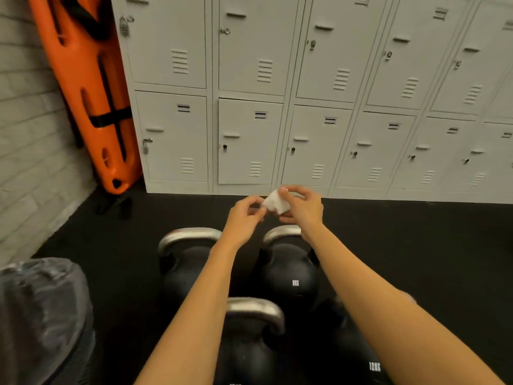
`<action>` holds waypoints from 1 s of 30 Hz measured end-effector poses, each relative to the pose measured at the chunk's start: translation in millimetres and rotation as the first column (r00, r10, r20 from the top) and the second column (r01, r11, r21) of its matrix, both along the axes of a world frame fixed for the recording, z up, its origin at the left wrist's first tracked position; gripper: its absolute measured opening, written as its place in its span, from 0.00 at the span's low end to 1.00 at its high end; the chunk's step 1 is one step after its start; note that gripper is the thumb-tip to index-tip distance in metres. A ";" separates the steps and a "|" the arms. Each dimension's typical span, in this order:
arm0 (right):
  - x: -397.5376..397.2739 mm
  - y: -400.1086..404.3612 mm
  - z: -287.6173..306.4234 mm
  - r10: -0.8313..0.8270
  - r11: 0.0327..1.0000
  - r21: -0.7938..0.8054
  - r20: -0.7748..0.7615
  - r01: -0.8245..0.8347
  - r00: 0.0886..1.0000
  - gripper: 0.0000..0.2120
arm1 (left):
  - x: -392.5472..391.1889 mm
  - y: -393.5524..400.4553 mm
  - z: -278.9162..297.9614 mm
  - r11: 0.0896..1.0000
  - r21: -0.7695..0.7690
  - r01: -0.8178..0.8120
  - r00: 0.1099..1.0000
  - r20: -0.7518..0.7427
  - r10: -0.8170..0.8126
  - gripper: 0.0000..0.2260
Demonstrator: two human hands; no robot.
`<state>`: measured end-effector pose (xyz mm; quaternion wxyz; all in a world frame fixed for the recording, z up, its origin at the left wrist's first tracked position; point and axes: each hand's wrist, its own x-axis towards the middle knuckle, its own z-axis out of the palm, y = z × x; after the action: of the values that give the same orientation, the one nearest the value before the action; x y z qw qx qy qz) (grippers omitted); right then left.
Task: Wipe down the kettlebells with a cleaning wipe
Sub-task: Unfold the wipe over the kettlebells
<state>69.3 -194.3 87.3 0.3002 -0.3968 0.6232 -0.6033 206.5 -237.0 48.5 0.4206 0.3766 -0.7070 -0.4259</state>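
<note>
A small folded white cleaning wipe (275, 202) is held up in the air between both hands, above the floor. My left hand (244, 218) pinches its left edge. My right hand (302, 207) grips its right side with thumb and fingers. Below my arms stand several black kettlebells with silver handles on the dark floor: one at the back left (188, 262), one at the back right marked 8KG (288, 276), one in front (249, 343) and one at the lower right marked 12KG (358, 354), partly hidden by my right forearm.
White metal lockers (305, 107) fill the wall ahead. An orange rescue board (88, 87) leans in the left corner against a white brick wall (27, 162). A bin lined with a clear plastic bag (41, 315) stands at the lower left. Black floor (416, 245) stretches to the right.
</note>
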 end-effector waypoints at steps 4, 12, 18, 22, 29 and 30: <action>30.1 -14.0 -7.1 -0.011 0.998 0.065 -0.015 0.012 1.000 0.06 | 37.4 2.5 -1.7 0.995 0.033 -0.096 0.992 -0.076 0.098 0.04; 78.7 -24.8 -4.8 0.159 0.976 0.136 0.102 -0.173 0.982 0.05 | 71.6 8.8 1.7 0.941 0.123 -0.315 0.867 -0.367 0.338 0.04; 103.9 -34.4 3.4 0.367 0.888 0.194 0.248 -0.417 0.896 0.27 | 90.9 11.8 2.8 0.916 0.076 -0.395 0.850 -0.348 0.396 0.02; 118.4 -47.0 -11.3 0.478 0.813 0.224 0.270 -0.537 0.836 0.23 | 112.7 7.6 -5.2 0.895 0.066 -0.442 0.845 -0.303 0.440 0.06; 132.0 -67.4 -40.1 0.599 0.786 0.210 -0.029 -0.581 0.800 0.14 | 140.7 -6.4 -29.9 0.841 0.097 -0.533 0.815 -0.207 0.541 0.05; 135.5 -70.2 -40.9 0.617 0.776 0.242 -0.098 -0.582 0.781 0.14 | 142.2 -7.4 -33.7 0.845 0.097 -0.527 0.820 -0.202 0.535 0.04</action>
<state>204.8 -264.5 46.4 0.4603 -0.5935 0.5439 -0.3741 348.7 -244.4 14.8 0.5915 0.5163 -0.5149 -0.3443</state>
